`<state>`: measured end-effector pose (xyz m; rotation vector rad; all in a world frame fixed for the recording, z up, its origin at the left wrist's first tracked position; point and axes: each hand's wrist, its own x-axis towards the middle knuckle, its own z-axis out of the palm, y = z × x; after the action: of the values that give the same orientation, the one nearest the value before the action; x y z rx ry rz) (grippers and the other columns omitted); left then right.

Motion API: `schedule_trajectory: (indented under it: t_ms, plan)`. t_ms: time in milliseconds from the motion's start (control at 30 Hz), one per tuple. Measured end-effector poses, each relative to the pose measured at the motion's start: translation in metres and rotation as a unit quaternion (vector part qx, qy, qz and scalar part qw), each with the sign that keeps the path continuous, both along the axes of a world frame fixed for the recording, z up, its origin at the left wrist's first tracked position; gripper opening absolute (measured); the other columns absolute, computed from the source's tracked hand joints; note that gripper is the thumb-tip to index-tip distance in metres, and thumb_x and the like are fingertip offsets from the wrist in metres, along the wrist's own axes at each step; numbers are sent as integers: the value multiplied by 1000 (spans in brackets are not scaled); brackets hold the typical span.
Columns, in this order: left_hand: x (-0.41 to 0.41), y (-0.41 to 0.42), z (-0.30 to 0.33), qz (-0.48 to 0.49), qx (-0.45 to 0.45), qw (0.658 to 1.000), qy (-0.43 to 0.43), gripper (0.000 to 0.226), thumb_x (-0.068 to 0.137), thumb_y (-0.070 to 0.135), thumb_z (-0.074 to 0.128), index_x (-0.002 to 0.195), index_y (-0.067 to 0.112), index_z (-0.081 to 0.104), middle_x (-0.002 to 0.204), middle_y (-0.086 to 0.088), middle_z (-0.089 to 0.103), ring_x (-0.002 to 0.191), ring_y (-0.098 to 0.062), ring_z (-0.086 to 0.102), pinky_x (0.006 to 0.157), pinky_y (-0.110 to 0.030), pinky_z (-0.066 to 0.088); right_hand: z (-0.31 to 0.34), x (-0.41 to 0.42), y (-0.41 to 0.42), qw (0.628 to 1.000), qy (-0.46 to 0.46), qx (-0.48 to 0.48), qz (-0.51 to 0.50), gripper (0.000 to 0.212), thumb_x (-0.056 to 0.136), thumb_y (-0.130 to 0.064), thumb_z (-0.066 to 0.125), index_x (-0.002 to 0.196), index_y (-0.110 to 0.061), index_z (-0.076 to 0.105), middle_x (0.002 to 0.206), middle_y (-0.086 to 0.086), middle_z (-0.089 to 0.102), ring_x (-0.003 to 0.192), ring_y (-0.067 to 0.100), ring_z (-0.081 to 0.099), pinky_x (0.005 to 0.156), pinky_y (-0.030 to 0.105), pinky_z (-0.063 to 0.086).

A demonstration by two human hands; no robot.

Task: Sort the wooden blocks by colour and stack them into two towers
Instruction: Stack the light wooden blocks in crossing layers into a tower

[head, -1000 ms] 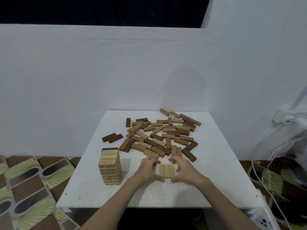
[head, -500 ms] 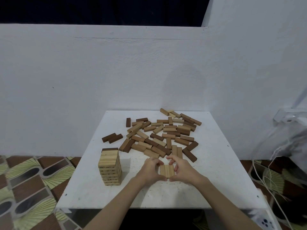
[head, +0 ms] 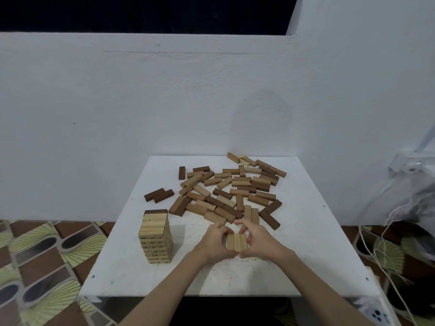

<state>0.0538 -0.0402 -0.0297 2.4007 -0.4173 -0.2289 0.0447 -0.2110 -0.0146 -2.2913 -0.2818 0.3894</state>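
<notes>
Currently: white counter (head: 306, 255), patterned floor tiles (head: 47, 255) at left. Near-left on the counter, light-block tower (head: 155, 238) stands upright, one dark block (head: 155, 211) across its far top edge. Centre-near, left hand (head: 215, 243) and right hand (head: 257, 242) bracket a row of three light blocks (head: 237, 242) lying flat side by side on the counter; each grip is curled around the row's own side, thumbs on the near edge, fingertips at the far edge. Far-centre, loose pile of mixed blocks (head: 230, 191), two dark ones (head: 159, 195) apart to its left. Cables (head: 386, 231) at far right.
</notes>
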Motion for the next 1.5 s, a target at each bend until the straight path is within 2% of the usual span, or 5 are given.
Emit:
schedule_trajectory:
  t_ms: [333,533,800,1133,1500]
  plan:
    - [-1,-2,-1,-6,1,1000,-7,61,68,28,79,122,14,54,112,3,44,103,-10,41,86,-21,42,-1,0,-1,1000,-12,-3,-1,81,65,-11,85,132,-28,45,108,-5,52,69,3,54,60,13,47]
    - [0,2,-4,-14,3,1000,3,70,70,34,80,131,14,51,118,1,45,109,-12,41,96,-27,40,-5,2,-4,1000,-19,6,-3,77,63,-12,86,128,-29,49,107,-3,54,66,5,50,60,14,47]
    - [0,3,-5,-26,27,999,-6,64,74,39,75,130,17,52,120,1,43,113,-12,35,99,-27,36,-11,2,-2,999,-40,-17,-6,77,65,-19,85,129,-36,45,108,-9,55,83,-2,42,71,11,34]
    - [-1,2,-5,-26,52,998,-28,62,76,43,72,129,20,51,119,2,43,111,-11,34,97,-27,37,-17,5,-3,999,-37,-23,-19,73,63,-24,86,119,-40,42,108,-13,55,103,4,46,83,22,41]
    - [-1,1,-3,-38,79,996,-20,67,77,45,71,133,19,48,124,2,43,114,-11,34,98,-26,35,-19,5,-6,999,-42,-22,-19,73,61,-30,86,114,-47,39,106,-18,56,101,1,47,82,22,43]
